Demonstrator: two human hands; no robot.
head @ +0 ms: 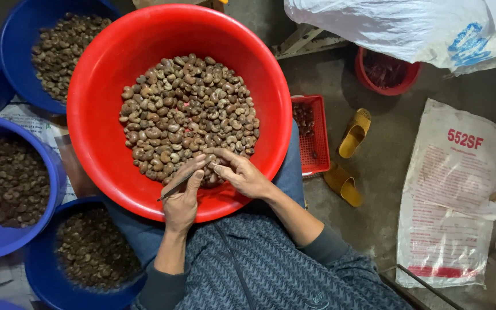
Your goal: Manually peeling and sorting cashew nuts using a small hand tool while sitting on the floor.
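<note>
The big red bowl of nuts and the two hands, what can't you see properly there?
- Head view: nuts under the left hand and right hand in the round red plastic bowl are hidden.
- The thin metal pick is too small to make out its tip.
- The blue plastic bowl is cut off by the bottom edge.

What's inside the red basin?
The red basin holds a heap of brown nuts. The left hand, holding a thin tool, and the right hand cover nuts at the near edge.
</note>
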